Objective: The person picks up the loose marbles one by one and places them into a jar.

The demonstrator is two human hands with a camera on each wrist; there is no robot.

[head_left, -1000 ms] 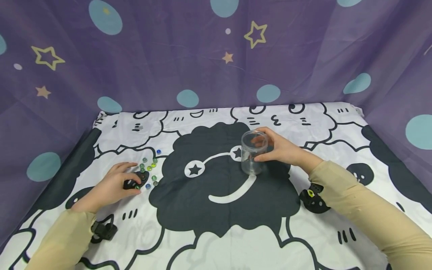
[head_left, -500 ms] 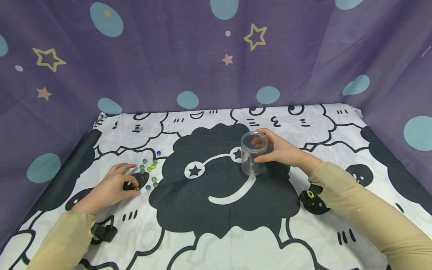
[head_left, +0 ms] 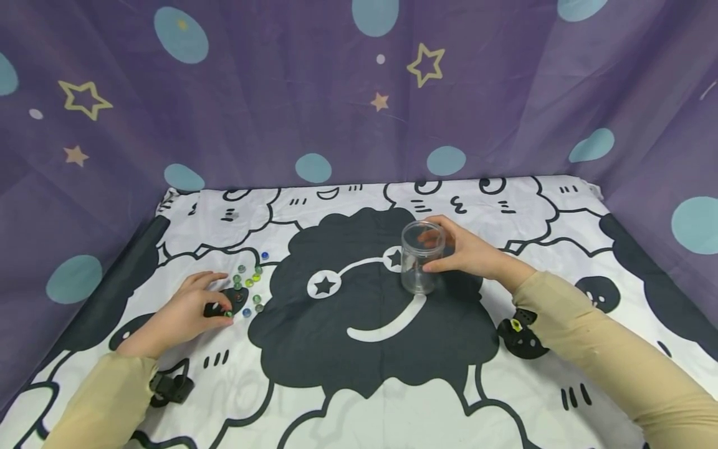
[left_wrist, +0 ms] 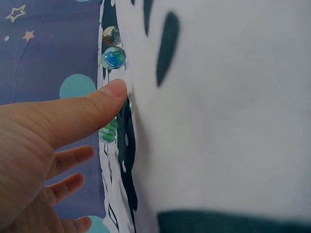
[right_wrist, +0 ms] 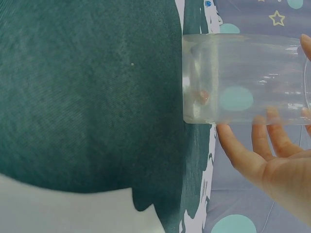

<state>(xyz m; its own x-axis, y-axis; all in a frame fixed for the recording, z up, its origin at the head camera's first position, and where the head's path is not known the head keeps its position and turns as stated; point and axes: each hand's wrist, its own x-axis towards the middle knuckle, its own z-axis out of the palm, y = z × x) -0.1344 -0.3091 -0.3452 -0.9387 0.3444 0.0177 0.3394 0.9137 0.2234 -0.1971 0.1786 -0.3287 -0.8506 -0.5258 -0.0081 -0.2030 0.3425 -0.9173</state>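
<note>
A loose group of small glass marbles (head_left: 249,283) lies on the patterned cloth at the left, in green, yellow, blue and brownish tones. Beside their near side my left hand (head_left: 193,307) has its thumb and index fingertips at a green marble (head_left: 229,313), which appears pinched between them. The other fingers stay spread. In the left wrist view the thumb (left_wrist: 109,94) covers that pinch. My right hand (head_left: 468,249) grips a clear, lidless jar (head_left: 421,274) from its right side. The jar stands upright on the dark cloud print. A small orange spot shows through its base end; I cannot tell what it is.
A white cloth (head_left: 314,411) with black cloud faces covers the table. A purple curtain (head_left: 252,112) with stars and dots hangs behind and at the sides. One blue marble (head_left: 265,255) lies a little apart at the back of the group.
The left index fingertip has come down closer to the thumb, onto the green marble. The right hand and jar keep their place; the head view shifts slightly.
</note>
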